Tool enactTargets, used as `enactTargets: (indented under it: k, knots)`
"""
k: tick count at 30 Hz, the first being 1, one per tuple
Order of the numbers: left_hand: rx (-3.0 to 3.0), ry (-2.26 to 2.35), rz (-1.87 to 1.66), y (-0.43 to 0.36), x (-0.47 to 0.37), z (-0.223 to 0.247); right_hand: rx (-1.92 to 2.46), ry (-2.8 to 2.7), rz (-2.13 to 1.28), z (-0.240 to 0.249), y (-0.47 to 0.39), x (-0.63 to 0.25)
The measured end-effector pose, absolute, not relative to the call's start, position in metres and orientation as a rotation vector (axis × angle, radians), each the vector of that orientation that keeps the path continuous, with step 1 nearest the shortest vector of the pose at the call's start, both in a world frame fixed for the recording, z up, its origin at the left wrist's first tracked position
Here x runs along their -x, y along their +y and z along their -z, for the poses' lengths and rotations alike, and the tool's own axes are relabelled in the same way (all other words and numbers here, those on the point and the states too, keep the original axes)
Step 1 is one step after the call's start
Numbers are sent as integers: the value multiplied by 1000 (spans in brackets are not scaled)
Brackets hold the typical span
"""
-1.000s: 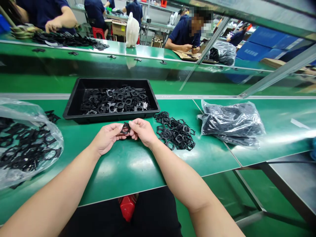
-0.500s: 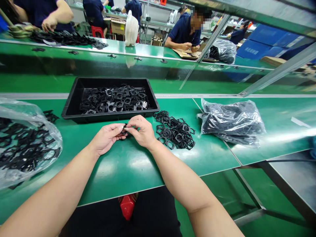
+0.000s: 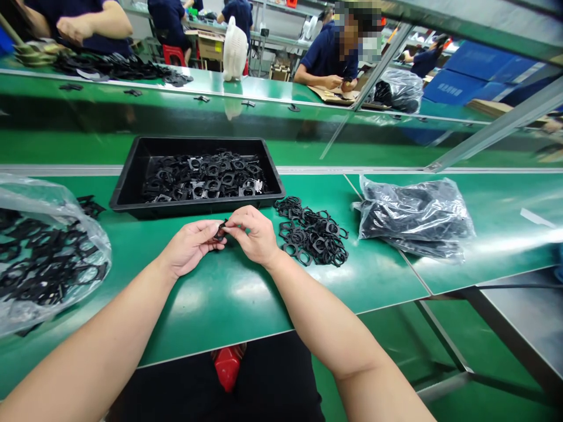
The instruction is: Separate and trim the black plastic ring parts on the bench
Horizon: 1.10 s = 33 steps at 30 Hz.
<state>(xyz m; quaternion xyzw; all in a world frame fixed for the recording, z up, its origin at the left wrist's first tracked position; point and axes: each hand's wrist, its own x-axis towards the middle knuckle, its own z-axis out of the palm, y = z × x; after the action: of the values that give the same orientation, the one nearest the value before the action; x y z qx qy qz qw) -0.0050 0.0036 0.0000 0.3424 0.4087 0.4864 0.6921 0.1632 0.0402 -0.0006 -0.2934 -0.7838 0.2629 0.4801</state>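
Observation:
Between my two hands is a small black part (image 3: 220, 230), mostly covered by fingers. My left hand (image 3: 192, 245) pinches it from the left, and my right hand (image 3: 254, 235) grips it from the right with the fingertips close together. Just behind them stands a black tray (image 3: 197, 207) holding many black ring-shaped parts (image 3: 213, 171). To the right of my right hand lies a loose pile of black rings (image 3: 314, 234) on the green table (image 3: 211, 310).
An open clear bag of black parts (image 3: 48, 252) lies at the left. Closed bags of black parts (image 3: 413, 214) lie on the right. Beyond the tray, small parts sit along a green conveyor (image 3: 299, 140). Several people work across it, near a metal post (image 3: 382, 64).
My hands stay in nearly the same place, and the black part between them is tilted slightly more upright. Across the conveyor, a person's hand at the upper left has lifted from the black parts.

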Motion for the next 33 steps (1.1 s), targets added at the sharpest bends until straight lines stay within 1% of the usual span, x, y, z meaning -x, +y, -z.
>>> enactTargets:
  k: [5, 10, 12, 14, 17, 20, 25, 30, 33]
  knots:
    - [-820, 940, -1079, 3, 4, -2, 723, -1915, -783, -2, 39, -164]
    - [-844, 922, -1050, 2, 3, -3, 843, -1654, -1089, 3, 37, -158]
    - [-820, 890, -1068, 2, 2, -2, 846, -1571, -1146, 5, 38, -157]
    - [-788, 861, -1129, 3, 2, -2, 833, -1536, -1120, 6, 40, -157]
    - [-752, 840, -1213, 4, 2, -1, 854, -1594, -976, 5, 41, -159]
    - [-759, 826, -1220, 4, 3, -1, 841, -1704, -845, 3, 40, -160]
    - [-786, 802, -1190, 3, 3, 1, 794, -1770, -772, 1, 39, -161]
    - [-788, 823, -1181, 3, 3, 3, 796, -1803, -798, -1, 39, -163]
    - [-796, 843, -1147, 3, 4, 1, 817, -1655, -1002, 4, 40, -159]
